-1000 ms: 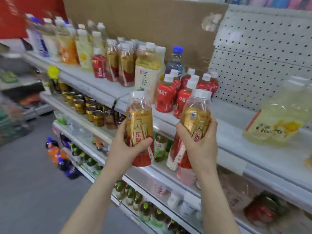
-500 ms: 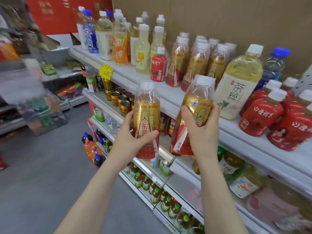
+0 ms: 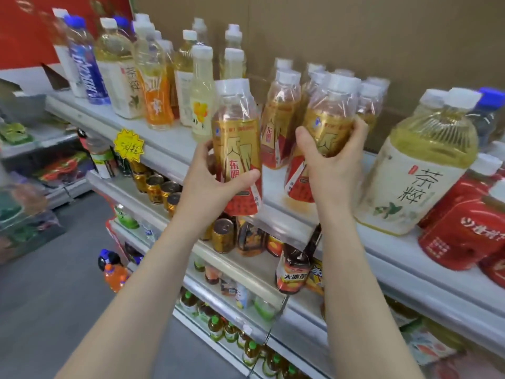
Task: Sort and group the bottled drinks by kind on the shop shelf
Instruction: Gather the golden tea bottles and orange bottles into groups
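2 gold-label bottles arrive at their matching group

Left hand (image 3: 216,179) grips 1 gold bottle (image 3: 237,149) above the shelf edge (image 3: 175,157); right hand (image 3: 332,162) wraps another (image 3: 326,124), which could topple the crowded standing bottles (image 3: 278,119).

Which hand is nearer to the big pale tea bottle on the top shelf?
Right. The right hand is just left of the big tea bottle; the left hand is farther left.

Two gold-and-red labelled clear plastic drink bottles with white caps are held, one (image 3: 237,149) in the left hand and one (image 3: 325,138) in the right. On the top shelf (image 3: 169,154) stand two large yellow tea bottles with cream labels (image 3: 420,170), one orange-labelled bottle (image 3: 154,88) and one blue-labelled bottle (image 3: 87,64).
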